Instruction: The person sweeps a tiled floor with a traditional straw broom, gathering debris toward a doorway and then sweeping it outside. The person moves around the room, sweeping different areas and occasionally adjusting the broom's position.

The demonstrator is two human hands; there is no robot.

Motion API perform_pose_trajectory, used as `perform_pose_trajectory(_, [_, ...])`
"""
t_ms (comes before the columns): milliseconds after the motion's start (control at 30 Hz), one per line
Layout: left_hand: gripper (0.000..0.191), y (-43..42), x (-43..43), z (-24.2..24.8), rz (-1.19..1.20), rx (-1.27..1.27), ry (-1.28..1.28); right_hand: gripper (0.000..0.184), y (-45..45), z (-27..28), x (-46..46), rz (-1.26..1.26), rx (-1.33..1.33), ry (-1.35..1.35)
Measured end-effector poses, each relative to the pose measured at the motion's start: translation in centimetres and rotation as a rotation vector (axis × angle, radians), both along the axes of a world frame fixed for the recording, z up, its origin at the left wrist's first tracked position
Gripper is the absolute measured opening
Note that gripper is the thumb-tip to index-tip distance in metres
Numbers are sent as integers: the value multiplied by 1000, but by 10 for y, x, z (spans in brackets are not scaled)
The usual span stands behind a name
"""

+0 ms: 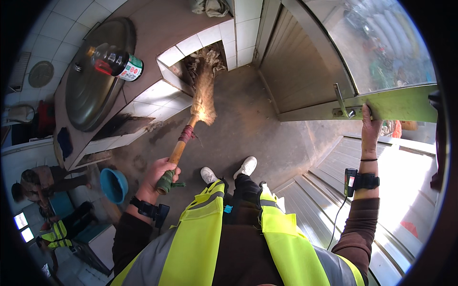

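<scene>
A straw hand broom (203, 98) is held by its wooden handle in my left hand (157, 177), near the end bound in green wrapping. The broom points up and away, its straw head by a tiled opening under the counter. My right hand (371, 128) rests on the edge of a metal-framed glass door (397, 103), just beside its lever handle (343, 103). Part of that hand's fingers is hidden behind the door edge.
On the left counter (146, 35) a bottle of dark liquid (118, 62) stands by a large metal lid (103, 71). A blue basin (113, 186) is on the floor. Two people work at lower left. Ribbed metal panels (332, 186) lie at right.
</scene>
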State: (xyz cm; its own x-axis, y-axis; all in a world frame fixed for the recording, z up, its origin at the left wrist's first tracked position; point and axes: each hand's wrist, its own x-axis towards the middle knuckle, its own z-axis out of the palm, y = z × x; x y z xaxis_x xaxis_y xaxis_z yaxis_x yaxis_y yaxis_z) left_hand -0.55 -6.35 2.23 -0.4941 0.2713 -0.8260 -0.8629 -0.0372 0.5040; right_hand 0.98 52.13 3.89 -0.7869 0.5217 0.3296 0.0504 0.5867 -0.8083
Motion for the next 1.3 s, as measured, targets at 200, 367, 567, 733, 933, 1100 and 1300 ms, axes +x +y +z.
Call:
perform_pose_trajectory(200, [33, 8, -14, -25, 58, 130, -169, 26, 1, -2, 0, -7, -31, 29])
perform_pose_trajectory(367, [23, 21, -61, -57, 183, 90, -243, 26, 3, -4, 1, 7, -11, 38])
perform_pose_trajectory(567, [19, 38, -124, -54, 264, 212, -69, 25, 3, -3, 0, -38, -8, 16])
perform_pose_trajectory(733, [15, 37, -57, -51, 86, 8, 203, 25, 2, -2, 1, 4, 27, 9])
perform_pose_trajectory(933, [19, 20, -26, -24, 30, -8, 206, 23, 2, 1, 1, -1, 8, -24])
perform_pose_trajectory(1100, [17, 11, -12, 5, 48, 40, 118, 22, 1, 0, 4, 29, 20, 7])
perform_pose_trajectory(1300, [18, 11, 11, 2, -65, -51, 45, 23, 3, -1, 1, 55, -83, 26])
